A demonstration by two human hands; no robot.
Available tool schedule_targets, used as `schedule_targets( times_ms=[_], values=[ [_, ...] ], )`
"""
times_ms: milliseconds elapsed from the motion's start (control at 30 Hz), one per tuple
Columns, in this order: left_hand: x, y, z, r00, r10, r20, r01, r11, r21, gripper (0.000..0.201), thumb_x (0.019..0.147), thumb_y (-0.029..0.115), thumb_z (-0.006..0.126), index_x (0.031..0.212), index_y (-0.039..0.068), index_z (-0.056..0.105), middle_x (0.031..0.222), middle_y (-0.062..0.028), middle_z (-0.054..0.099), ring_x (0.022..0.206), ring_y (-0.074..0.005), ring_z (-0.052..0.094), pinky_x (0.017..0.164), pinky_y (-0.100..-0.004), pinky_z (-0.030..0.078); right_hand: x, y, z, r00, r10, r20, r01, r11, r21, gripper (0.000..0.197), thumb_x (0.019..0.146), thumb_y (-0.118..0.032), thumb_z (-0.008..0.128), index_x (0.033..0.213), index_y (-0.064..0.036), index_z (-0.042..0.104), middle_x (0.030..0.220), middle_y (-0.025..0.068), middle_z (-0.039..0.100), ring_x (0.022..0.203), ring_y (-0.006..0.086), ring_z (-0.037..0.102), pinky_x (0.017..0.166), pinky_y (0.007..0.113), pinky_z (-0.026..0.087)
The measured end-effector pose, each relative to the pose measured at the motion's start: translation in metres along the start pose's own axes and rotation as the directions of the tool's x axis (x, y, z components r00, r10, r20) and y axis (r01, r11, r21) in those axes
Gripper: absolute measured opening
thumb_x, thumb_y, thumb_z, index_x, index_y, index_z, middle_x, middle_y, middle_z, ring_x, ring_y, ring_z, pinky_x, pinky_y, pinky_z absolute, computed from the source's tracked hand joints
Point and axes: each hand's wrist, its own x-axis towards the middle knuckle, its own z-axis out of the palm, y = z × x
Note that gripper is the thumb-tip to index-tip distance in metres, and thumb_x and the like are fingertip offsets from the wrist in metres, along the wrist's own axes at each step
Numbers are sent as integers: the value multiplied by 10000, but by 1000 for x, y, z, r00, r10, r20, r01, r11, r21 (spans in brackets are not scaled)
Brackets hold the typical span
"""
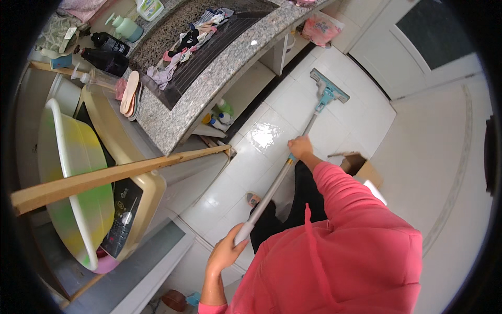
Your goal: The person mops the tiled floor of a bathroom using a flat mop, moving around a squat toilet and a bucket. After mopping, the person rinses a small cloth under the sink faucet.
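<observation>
A long-handled mop (276,184) runs diagonally from my body out over the white tiles. Its wide, flat teal head (328,90) rests on the floor between the counter and the white door. My left hand (228,252) is wrapped round the pale grip at the handle's upper end, near my waist. Farther down the pole, just past a yellow-and-teal collar, my right hand (300,147) is closed round the shaft. The tiled floor (266,133) shines as if wet beside the pole.
A granite counter (209,83) with a sink of small clothes (191,44) stands left. A wooden bar (120,170) crosses before a washing machine (128,209) and a green-yellow basin (78,183). A cardboard box (368,172) sits right; a white door (387,44) is far right.
</observation>
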Motion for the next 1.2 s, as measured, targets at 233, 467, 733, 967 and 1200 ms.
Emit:
schedule_targets(
  times_ms=[233, 467, 733, 967, 1200],
  values=[
    [-160, -128, -89, 962, -245, -120, 206, 941, -267, 391, 793, 1, 642, 1167, -14, 529, 1103, -104, 570, 983, -143, 528, 803, -244, 432, -116, -210, 67, 977, -202, 76, 157, 907, 392, 514, 898, -445, 328, 746, -113, 689, 735, 125, 633, 812, 341, 552, 898, 417, 319],
    [-225, -187, -132, 956, -169, -239, 130, 977, -171, 361, 759, 25, 616, 1118, 21, 578, 929, -45, 625, 875, -132, 562, 789, -254, 441, -141, -274, 10, 736, -554, 389, 307, 785, 538, 639, 869, -592, 316, 809, -68, 677, 784, 131, 637, 832, 284, 548, 864, 354, 319],
    [-23, -100, -41, 997, 41, -70, -40, 999, 11, 427, 764, 57, 666, 1169, 21, 536, 856, -58, 594, 774, -102, 525, 690, -237, 449, -62, -39, -28, 805, -356, 475, 220, 922, 318, 870, 580, -747, 589, 1015, 6, 604, 1049, 199, 591, 994, 341, 551, 831, 405, 435],
    [132, 38, 67, 923, 381, 54, -379, 924, -48, 424, 799, 104, 647, 1200, 57, 520, 743, -32, 593, 563, -51, 476, 484, -210, 378, -35, 155, -123, 682, 29, 731, -35, 999, -7, 782, 581, -508, 731, 1164, -29, 527, 1180, 161, 533, 1063, 330, 517, 868, 406, 443],
    [182, 129, 104, 917, 317, 241, -360, 919, 161, 444, 825, 177, 620, 1235, 62, 492, 844, -106, 609, 669, -132, 546, 611, -251, 436, -93, 218, -30, 926, 373, -62, -378, 920, -107, 290, 685, -159, 689, 959, -124, 603, 944, 63, 572, 977, 257, 518, 823, 360, 455]
  ],
)
